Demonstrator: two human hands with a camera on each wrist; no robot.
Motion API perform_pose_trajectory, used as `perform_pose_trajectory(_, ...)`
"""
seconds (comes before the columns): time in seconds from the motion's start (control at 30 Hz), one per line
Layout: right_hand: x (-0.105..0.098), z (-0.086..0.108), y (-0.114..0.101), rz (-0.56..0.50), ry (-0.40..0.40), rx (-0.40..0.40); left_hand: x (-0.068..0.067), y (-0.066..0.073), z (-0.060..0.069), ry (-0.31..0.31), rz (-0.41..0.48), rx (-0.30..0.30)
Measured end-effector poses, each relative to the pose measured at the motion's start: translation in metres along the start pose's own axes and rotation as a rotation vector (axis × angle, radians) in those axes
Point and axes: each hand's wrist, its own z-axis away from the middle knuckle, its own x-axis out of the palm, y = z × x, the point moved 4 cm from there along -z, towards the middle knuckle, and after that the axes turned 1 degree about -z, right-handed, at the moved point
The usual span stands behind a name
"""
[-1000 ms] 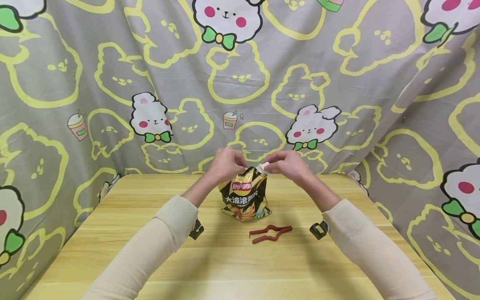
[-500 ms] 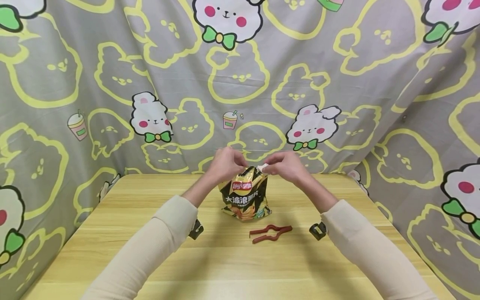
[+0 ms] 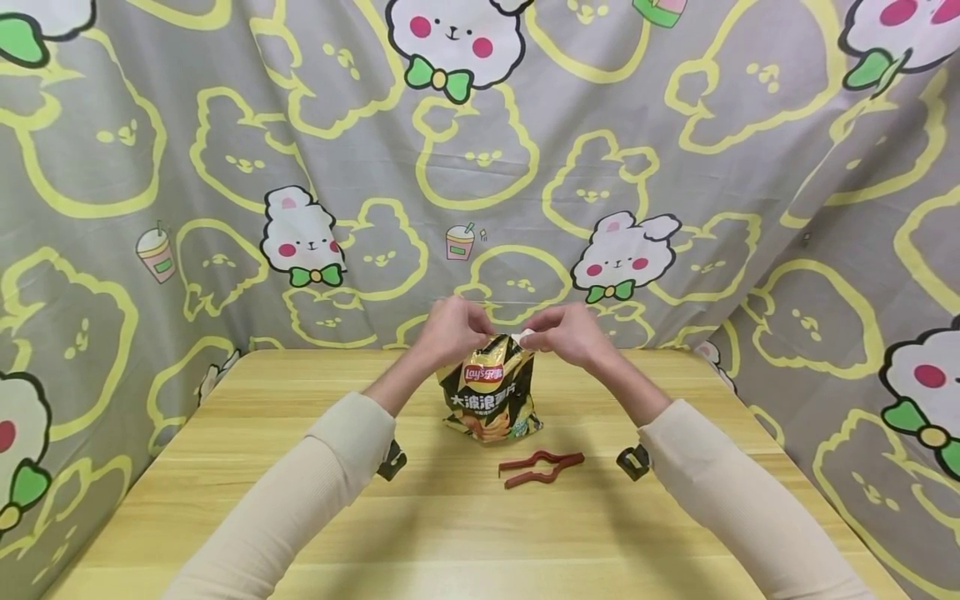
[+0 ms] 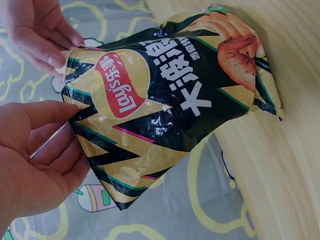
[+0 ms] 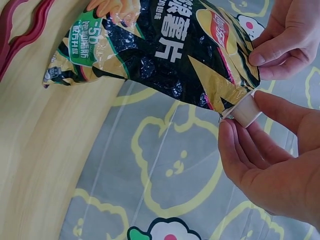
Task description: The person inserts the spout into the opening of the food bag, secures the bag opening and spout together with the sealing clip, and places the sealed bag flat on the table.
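a partly hidden, small white block-shaped piece (image 5: 247, 110) is pinched by the right hand (image 5: 287, 180); a black-and-gold foil bag (image 4: 165, 100), lettered "lay's", by the left hand (image 4: 37, 167).

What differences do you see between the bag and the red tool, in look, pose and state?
The bag is glossy black and gold with print; the red tool is plain, with two spread arms. The bag is held upright, while the red tool lies flat. The left hand pinches the bag's top edge; no hand touches the red tool. Both seem to rest on the table.
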Motion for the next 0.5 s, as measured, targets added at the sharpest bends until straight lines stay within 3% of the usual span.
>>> perform_pose_trajectory(0.5, 0.0003, 0.0, 0.0025, -0.021, 0.007, 0.007, -0.0001, -0.002, 0.0004, 0.008, 0.025, -0.022)
